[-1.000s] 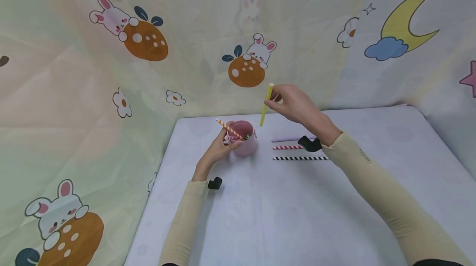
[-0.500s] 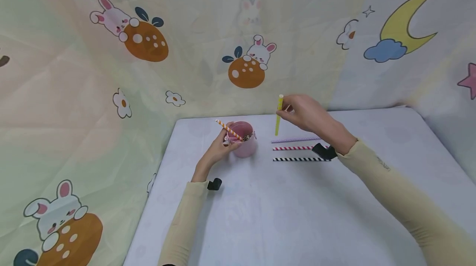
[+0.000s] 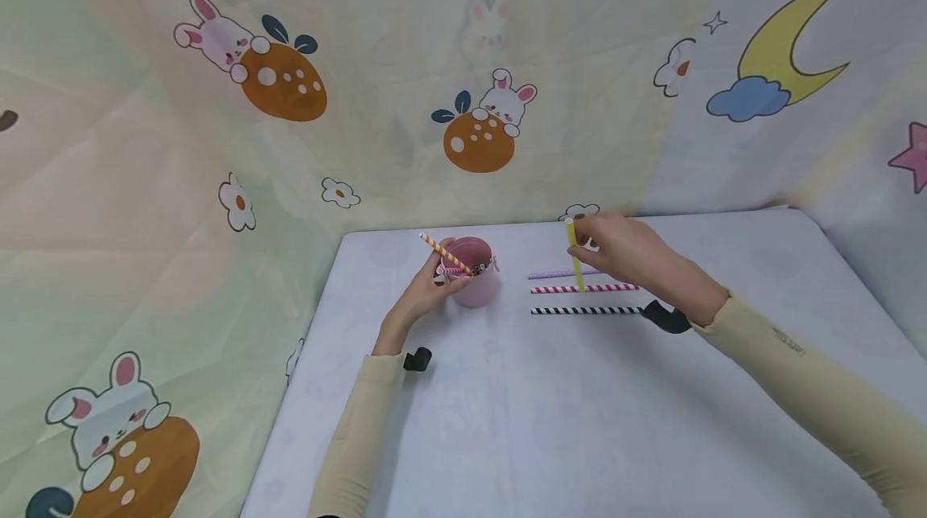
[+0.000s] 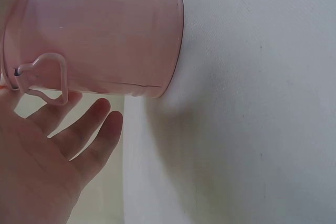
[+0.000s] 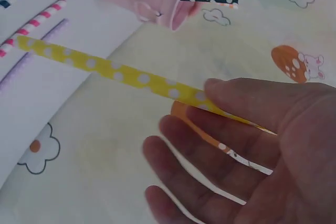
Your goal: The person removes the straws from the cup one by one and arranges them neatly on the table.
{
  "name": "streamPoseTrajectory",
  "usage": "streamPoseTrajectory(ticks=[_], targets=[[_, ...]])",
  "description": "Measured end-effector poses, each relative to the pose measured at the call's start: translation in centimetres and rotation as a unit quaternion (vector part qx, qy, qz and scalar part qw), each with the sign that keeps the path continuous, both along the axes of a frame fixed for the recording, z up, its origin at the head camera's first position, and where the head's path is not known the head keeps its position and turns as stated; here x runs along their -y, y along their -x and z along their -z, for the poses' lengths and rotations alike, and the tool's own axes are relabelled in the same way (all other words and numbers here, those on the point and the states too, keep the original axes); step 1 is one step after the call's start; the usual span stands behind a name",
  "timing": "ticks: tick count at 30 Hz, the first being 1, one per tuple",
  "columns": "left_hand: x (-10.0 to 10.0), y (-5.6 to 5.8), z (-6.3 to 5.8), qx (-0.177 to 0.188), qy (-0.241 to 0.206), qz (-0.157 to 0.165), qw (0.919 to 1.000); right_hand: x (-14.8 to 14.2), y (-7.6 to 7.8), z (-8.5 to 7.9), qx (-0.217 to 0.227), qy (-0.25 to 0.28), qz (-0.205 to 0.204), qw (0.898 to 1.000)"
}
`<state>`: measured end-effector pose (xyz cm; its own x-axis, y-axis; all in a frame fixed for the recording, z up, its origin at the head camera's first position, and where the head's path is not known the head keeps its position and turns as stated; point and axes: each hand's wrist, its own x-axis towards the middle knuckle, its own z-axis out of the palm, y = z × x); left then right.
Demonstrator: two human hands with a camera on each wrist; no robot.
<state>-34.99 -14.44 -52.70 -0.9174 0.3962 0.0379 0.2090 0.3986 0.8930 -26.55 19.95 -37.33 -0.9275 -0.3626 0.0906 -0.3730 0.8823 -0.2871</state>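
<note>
In the head view my left hand (image 3: 422, 290) holds a small pink bucket (image 3: 479, 293) at its left side, thumb at the front near the rim. Three of its fingers hang free below the bucket (image 4: 105, 35) in the left wrist view. An orange-striped paper straw (image 3: 438, 246) leans out of the bucket, with several more straws inside. My right hand (image 3: 626, 248) pinches a yellow straw (image 3: 576, 267) with white dots near its upper end, roughly upright. The other right fingers are loosely spread. The straw's lower end overlaps the red-striped straw (image 3: 550, 289) in view; whether they touch, I cannot tell.
A black-striped straw (image 3: 587, 310) lies nearest me on the white table (image 3: 550, 421), parallel to the red-striped one. Behind them lies a purple straw (image 3: 550, 274), partly hidden by the right hand. A patterned cloth wall (image 3: 391, 100) rises behind the table's back edge.
My right hand has moved right and down with the yellow straw, from beside the bucket to above the lying straws. The left hand and bucket have stayed put.
</note>
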Motion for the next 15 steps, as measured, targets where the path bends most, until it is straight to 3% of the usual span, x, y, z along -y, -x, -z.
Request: streamPoseTrajectory(ticks=[8, 15], targets=[[0.0, 0.0, 0.0, -0.003, -0.002, -0.001, 1.0, -0.6, -1.3, 1.1, 0.025, -0.074, 0.002, 0.997], [0.0, -0.1, 0.0, -0.003, -0.001, -0.001, 1.0, -0.3, -1.9, 4.0, 0.038, -0.172, -0.001, 0.984]])
